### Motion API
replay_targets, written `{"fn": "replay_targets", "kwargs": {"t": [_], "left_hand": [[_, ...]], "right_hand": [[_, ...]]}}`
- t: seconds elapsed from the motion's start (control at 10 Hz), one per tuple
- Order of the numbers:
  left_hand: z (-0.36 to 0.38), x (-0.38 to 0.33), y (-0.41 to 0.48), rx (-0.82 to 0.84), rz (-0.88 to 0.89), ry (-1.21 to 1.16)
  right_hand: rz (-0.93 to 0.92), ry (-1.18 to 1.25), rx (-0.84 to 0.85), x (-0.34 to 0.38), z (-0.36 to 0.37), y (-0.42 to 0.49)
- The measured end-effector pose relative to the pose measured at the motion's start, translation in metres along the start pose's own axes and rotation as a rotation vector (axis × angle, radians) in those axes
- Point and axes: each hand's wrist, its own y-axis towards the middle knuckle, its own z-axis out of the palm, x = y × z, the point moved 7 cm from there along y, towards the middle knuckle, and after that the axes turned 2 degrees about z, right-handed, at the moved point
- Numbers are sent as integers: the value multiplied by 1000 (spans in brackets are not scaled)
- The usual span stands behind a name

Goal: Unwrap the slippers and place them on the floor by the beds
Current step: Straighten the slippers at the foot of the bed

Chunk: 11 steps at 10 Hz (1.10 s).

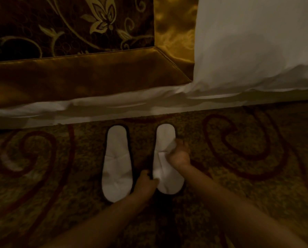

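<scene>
Two white slippers with dark edging lie side by side on the patterned carpet, heels toward the bed. The left slipper (pixel 116 163) lies flat and untouched. My left hand (pixel 145 183) pinches the left edge of the right slipper (pixel 167 178) near its toe. Over that slipper's upper, my right hand (pixel 180 153) grips the white fabric at its right side and lifts it a little. No wrapper is visible.
The bed (pixel 113 111) runs across the frame just beyond the slippers, with a white sheet edge, a gold and brown floral runner (pixel 78 72) and a white duvet (pixel 248 51) at the right. Swirl-patterned carpet (pixel 239 140) spreads to both sides.
</scene>
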Motion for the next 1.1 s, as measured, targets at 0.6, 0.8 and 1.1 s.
{"fn": "replay_targets", "kwargs": {"t": [0.6, 0.8, 1.1], "left_hand": [[12, -10, 18, 108, 235, 453], [2, -23, 14, 130, 205, 494], [-91, -92, -132, 288, -38, 691]], "right_hand": [[-179, -475, -70, -10, 17, 13], [-178, -488, -70, -14, 11, 8], [6, 82, 299, 17, -155, -142]]}}
